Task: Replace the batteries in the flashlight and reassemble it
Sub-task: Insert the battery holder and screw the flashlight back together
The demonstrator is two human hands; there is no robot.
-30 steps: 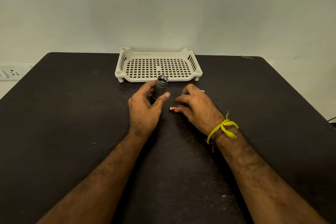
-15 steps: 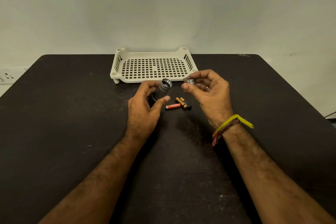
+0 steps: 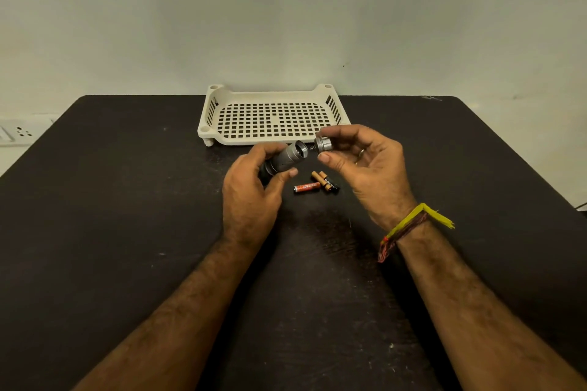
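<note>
My forearms reach forward over the dark table (image 3: 95, 232), a yellow wristband (image 3: 413, 222) on the right wrist. Since half a second ago my right hand (image 3: 365, 174) has brought the end cap (image 3: 323, 143) closer to the flashlight body (image 3: 287, 157), whose open mouth has tilted further toward it; the two now sit just apart, the cap's spring facing the opening. My left hand (image 3: 251, 197) grips the body, fingers curled round its ribbed barrel, thumb extended along the near side, holding it tilted above the table. My right hand pinches the cap between thumb and fingertips, palm turned inward, the other fingers loosely curled. Three batteries (image 3: 317, 183) lie on the table just below and between my hands, unmoved. Beyond them stands a white perforated tray (image 3: 209, 111) at the table's far edge, against the wall
</note>
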